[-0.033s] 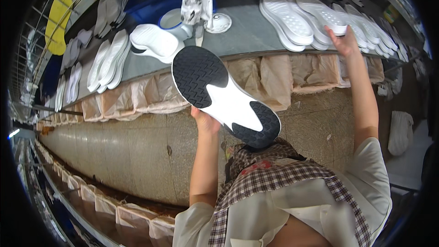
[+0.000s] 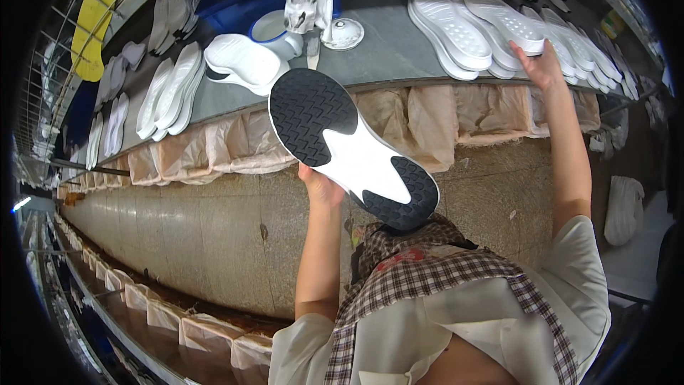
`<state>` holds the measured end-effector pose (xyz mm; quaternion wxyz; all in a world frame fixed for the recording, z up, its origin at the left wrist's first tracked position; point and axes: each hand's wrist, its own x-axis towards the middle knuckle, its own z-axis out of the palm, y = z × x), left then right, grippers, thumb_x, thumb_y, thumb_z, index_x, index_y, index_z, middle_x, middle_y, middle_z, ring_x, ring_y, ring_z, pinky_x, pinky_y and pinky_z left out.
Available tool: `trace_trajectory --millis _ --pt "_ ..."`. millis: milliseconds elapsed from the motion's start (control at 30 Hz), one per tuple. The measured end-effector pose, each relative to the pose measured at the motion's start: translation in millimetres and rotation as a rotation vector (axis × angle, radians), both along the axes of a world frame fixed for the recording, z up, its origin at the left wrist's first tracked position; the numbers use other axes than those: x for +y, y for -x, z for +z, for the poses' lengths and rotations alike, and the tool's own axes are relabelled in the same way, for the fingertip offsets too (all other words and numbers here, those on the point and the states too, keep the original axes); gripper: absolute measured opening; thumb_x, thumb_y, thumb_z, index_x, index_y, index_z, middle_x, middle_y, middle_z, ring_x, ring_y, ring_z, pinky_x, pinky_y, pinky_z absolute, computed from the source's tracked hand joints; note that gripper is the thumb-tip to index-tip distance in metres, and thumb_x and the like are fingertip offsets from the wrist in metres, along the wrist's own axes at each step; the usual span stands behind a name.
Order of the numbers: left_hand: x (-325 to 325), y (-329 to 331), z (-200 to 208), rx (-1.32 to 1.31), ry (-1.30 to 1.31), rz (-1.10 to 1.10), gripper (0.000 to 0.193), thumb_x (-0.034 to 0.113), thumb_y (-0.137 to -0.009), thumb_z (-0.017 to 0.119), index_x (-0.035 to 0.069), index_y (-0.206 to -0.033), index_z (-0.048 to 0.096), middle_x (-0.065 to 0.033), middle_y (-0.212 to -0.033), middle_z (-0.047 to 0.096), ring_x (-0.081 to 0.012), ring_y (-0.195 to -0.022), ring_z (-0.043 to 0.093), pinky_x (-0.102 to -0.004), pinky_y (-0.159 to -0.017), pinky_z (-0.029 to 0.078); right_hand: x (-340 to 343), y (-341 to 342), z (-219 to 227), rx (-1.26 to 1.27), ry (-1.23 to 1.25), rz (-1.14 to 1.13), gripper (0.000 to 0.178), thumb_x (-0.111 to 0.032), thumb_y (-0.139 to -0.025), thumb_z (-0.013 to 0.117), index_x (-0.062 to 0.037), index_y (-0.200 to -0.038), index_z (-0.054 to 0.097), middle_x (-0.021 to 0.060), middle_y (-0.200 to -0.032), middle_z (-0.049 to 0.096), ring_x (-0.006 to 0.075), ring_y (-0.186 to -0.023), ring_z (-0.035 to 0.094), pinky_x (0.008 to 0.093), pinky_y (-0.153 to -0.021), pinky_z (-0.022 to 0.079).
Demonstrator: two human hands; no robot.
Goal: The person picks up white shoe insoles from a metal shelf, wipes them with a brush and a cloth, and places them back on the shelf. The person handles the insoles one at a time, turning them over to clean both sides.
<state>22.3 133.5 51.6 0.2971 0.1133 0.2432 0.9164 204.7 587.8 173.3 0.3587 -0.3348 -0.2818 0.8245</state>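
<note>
My left hand (image 2: 322, 187) is closed on the edge of a shoe sole (image 2: 349, 160), held over the floor in front of the bench. Its underside faces up: black zigzag-patterned tread at both ends, white in the middle. At the right of the bench, my right hand (image 2: 543, 70) is closed around the heel end of a white shoe sole (image 2: 499, 18), whose inner side with small round dimples faces up. Some of its fingers are hidden beneath the heel. Another white sole pair (image 2: 450, 32) lies just left of it, and several more white soles (image 2: 570, 39) lie to its right.
White soles (image 2: 178, 93) and a loose white sole (image 2: 246, 60) lie on the grey bench (image 2: 385, 60). A white mug (image 2: 274, 32), a stained white cloth (image 2: 305, 0) and a round white lid-like piece (image 2: 344, 33) stand farther back. A yellow sole shape (image 2: 92, 32) hangs on the left wire rack.
</note>
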Motion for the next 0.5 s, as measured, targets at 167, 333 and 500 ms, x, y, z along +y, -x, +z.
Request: trace_trajectory --millis 167,333,500 --pt "3 3 11 0.022 -0.009 -0.035 0.092 0.058 -0.061 0.079 0.006 -0.129 0.047 -0.0063 -0.126 0.054 -0.0249 -0.115 0.054 -0.0402 -0.094 0.048 17 -26 7 -0.260 -0.215 0.251 0.059 -0.042 -0.099 0.033 0.0096 -0.128 0.036 0.0260 -0.111 0.057 0.0347 -0.092 0.065 0.0366 -0.073 0.060" --pt "0 6 12 -0.008 -0.014 -0.049 0.092 0.058 -0.060 0.078 0.006 -0.130 0.047 -0.0068 -0.126 0.054 -0.0258 -0.114 0.054 -0.0415 -0.094 0.049 -1 -49 24 -1.047 -0.522 0.187 0.054 -0.048 -0.095 0.045 0.0043 -0.099 0.056 0.0114 -0.072 0.063 0.0190 -0.060 0.063 0.0263 -0.050 0.051" --pt "-15 2 7 -0.063 0.057 0.035 0.083 0.056 -0.070 0.072 0.010 -0.133 0.043 -0.0064 -0.127 0.053 -0.0263 -0.114 0.054 -0.0423 -0.093 0.049 -82 -34 19 -0.860 -1.264 0.017 0.034 -0.033 -0.095 0.053 -0.0053 -0.078 0.057 -0.0003 -0.062 0.052 0.0083 -0.055 0.047 0.0227 -0.052 0.039"
